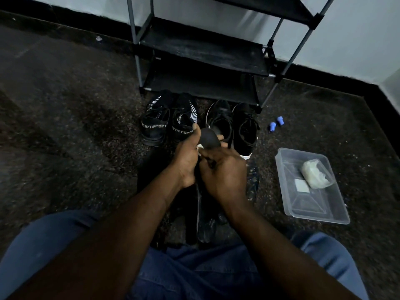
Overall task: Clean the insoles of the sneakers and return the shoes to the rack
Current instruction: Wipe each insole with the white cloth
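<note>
Before the rack (201,50), left hand (186,161) and right hand (225,172) grip insole (208,137).

Dark insole (208,138) held upright before black sneakers (184,121).

The rack (201,48) has grey, dully shining metal tubes, black plastic joints and shelves of matt black cloth. The floor (75,126) is dark, speckled and rough-grained. The lettered sneakers (155,124) are black knit cloth with white printed stripes and letters. The plain sneakers (244,128) are matt black cloth with a smooth white sole edge. The insole (208,138) looks matt, dark grey and foam-like. Beneath it lies a crinkled, glossy black plastic sheet (207,226). The tray (290,204) is clear, smooth plastic and holds a thin clear plastic bag (313,174) of white stuff. Two small blue pieces (276,124) look like plastic. The trousers (194,269) are blue denim.
</note>
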Demonstrator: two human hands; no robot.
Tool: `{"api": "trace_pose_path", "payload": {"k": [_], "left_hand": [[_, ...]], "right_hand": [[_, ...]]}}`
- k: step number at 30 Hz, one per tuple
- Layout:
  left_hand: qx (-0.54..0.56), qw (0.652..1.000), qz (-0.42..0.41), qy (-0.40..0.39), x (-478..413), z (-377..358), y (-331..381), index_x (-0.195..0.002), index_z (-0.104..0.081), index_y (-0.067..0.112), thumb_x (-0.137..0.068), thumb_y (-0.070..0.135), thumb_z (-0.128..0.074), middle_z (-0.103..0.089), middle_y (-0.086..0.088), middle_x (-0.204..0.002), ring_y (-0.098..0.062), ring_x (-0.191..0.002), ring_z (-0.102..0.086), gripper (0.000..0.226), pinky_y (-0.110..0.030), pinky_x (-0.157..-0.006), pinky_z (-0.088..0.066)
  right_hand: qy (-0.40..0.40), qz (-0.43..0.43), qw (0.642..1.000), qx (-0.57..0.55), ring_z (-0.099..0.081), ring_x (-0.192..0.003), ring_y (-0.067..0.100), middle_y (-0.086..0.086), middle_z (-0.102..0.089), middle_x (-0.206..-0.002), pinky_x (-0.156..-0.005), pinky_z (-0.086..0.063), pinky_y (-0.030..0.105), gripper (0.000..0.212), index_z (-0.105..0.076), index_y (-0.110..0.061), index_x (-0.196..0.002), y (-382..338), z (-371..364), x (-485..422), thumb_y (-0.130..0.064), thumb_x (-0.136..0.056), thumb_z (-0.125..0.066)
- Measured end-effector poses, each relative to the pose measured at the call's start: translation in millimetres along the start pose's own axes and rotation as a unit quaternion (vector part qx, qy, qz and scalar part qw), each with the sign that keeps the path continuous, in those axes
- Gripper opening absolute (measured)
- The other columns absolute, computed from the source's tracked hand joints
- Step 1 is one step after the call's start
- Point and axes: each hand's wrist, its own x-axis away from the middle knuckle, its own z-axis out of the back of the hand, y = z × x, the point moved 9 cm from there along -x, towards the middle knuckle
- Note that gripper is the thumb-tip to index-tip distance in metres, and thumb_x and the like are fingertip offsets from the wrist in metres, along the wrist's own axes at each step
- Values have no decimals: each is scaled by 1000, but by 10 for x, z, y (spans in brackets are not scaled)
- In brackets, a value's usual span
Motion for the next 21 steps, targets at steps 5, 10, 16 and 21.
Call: {"api": "trace_pose_path", "payload": {"k": [5, 10, 16, 21], "left_hand": [[12, 1000, -6, -3, 20, -34, 23, -124, -69, 3, -98, 73, -30, -71, -20, -122, -32, -112, -70, 84, -43, -97, -55], [13, 1000, 1, 0, 47, -55, 5, -124, -71, 6, -96, 73, -38, -71, -18, -125, -32, -117, -68, 81, -44, -96, -54], [40, 999, 5, -9, 1, -22, 10, -134, -61, 2, -97, 73, -33, -67, -21, -130, -35, -122, -65, 85, -49, -109, -47], [23, 1000, 4, 8, 8, -26, 15, -129, -66, 3, -96, 74, -34, -71, -19, -125, -34, -119, -67, 84, -46, -105, -51]], "right_hand": [[18, -11, 997, 79, -63, -84, 28, -3, -75, -88, -72, -47, 38, 24, -81, -30, -98, 104, 68, -6, -34, -86, -60], [23, -56, 988, 145, -62, -89, 27, -4, -75, -93, -73, -39, 38, 26, -79, -31, -105, 257, 135, -115, -33, -88, -59], [22, -70, 996, -53, -66, -86, 16, -3, -78, -92, -79, -53, 31, 28, -82, -31, -102, 69, -14, -8, -32, -83, -61], [29, -45, 999, 12, -65, -86, 25, -3, -77, -90, -75, -51, 39, 25, -81, -32, -98, 103, 57, -9, -37, -85, -61]]}}
